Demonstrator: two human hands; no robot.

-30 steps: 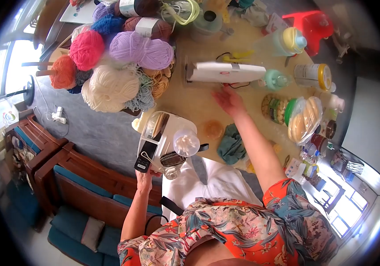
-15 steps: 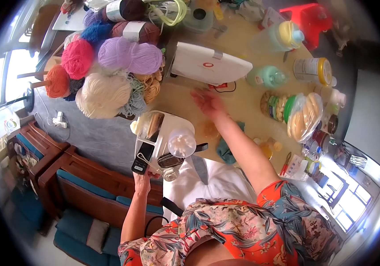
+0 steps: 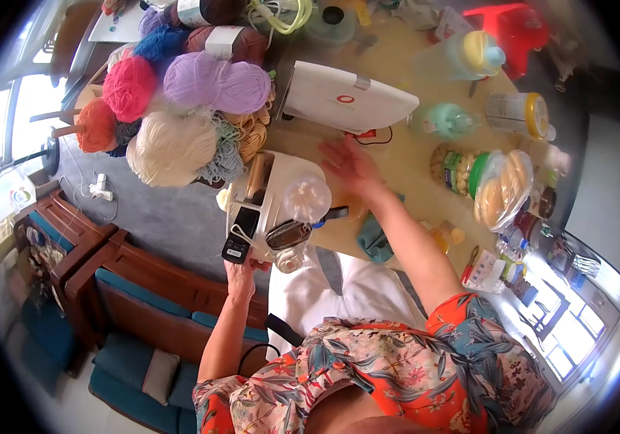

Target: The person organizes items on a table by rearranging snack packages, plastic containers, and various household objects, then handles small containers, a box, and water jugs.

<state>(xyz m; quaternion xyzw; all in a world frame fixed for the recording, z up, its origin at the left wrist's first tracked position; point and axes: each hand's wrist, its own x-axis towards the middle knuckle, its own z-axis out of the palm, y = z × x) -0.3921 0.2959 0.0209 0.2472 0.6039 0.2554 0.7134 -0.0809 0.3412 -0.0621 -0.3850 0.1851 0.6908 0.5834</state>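
Note:
My left hand (image 3: 242,273) is closed round the near end of a white organizer (image 3: 279,179), partly hidden beneath it. In the organizer sit a black remote-like handset (image 3: 239,235) with a pale cord, a clear tub of cotton swabs (image 3: 307,199), a dark oval case (image 3: 288,235) and a small glass jar (image 3: 289,259). A brown item (image 3: 258,177) lies in its far compartment. My right hand (image 3: 353,165) is stretched over the table with fingers spread, holding nothing. Just beyond it stands a white box-like object with a red ring mark (image 3: 349,98).
Balls of yarn (image 3: 217,83) are heaped at the left of the table (image 3: 404,170). On the right stand a jar of nuts (image 3: 457,170), bagged bread (image 3: 504,189), a green bottle (image 3: 446,121) and a yellow-lidded tub (image 3: 516,114). A teal cloth (image 3: 380,239) lies at the near edge.
The organizer has moved forward and slightly right with my left hand, further over the table edge. My right hand has shifted a little to the right, fingers still spread.

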